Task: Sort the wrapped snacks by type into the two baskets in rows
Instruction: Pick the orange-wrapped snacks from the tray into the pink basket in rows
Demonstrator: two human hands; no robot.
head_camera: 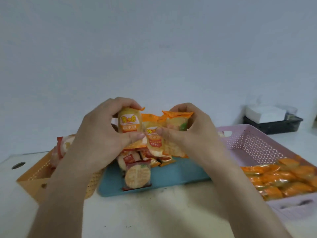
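Note:
Both hands are raised above a blue tray (171, 176) that holds a pile of wrapped snacks (137, 174), red-edged and orange. My left hand (101, 133) is shut on an orange-wrapped snack (129, 122) held upright. My right hand (187, 134) grips several orange-wrapped snacks (171, 133) bunched together, touching the left one. An orange basket (41, 172) at the left holds red-edged snacks (62, 146). A lilac basket (253, 143) at the right holds rows of orange snacks (281, 179) in its near half.
A black tray with a white box (272, 121) stands at the back right against the wall. A round hole (18, 165) is in the white tabletop at the far left. The white table runs toward me below the blue tray.

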